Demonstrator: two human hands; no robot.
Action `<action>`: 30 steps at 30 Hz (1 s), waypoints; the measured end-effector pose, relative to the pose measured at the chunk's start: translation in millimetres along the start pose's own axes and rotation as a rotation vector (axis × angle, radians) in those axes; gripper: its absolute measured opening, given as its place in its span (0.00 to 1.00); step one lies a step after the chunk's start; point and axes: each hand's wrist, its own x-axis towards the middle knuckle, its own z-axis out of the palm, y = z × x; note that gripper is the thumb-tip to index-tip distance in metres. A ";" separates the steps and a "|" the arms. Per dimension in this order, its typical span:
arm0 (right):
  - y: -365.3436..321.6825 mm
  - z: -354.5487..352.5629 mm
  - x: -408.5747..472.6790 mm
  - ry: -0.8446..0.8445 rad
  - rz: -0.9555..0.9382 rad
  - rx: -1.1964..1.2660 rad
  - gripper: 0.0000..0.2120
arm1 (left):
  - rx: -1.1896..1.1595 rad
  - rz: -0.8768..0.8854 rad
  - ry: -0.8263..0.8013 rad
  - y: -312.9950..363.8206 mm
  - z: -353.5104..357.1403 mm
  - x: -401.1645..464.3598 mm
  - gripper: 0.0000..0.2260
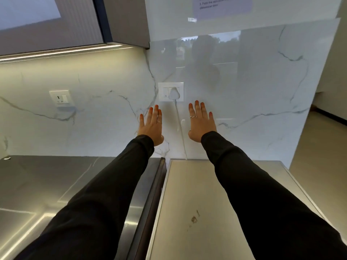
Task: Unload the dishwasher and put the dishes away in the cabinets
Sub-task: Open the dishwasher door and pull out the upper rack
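Marble backsplash (253,87) fills my view behind both outstretched hands: my left hand (152,126) and right hand (201,121) are flat, fingers spread, grasping nothing. Directly below my right forearm lies the steel dishwasher top (187,203); a plugged socket (171,91) sits just above my fingertips.

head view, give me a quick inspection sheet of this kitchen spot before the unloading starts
surface: grey counter on the left, bare; a lighter steel top on the right with a small brown stain.
job's things: nothing seen; no dishes, and no dishwasher door in view.
clutter: nothing seen.
hands: left hand and right hand both open, fingers spread, empty, held out toward the marble wall.
cables: a white plug sits in the wall socket, its cord running down behind the steel top.
surroundings: upper cabinet top left, second socket, paper notice.
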 end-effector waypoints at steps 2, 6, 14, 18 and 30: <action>3.5 5.4 16.9 -0.031 -0.006 0.005 0.42 | 0.013 0.013 -0.033 -0.9 3.2 21.8 0.41; 6.7 15.5 50.6 -0.032 -0.028 0.004 0.41 | 0.004 -0.008 -0.075 -8.8 2.3 66.4 0.41; 5.1 34.8 103.1 0.019 -0.056 -0.029 0.40 | 0.014 0.014 -0.091 -17.8 6.8 143.1 0.40; 13.3 47.9 127.5 0.098 -0.049 -0.026 0.39 | 0.029 0.023 -0.014 -21.4 27.9 165.8 0.40; 8.0 88.4 137.7 0.160 0.022 0.044 0.33 | -0.174 -0.030 0.364 -18.9 58.6 186.4 0.31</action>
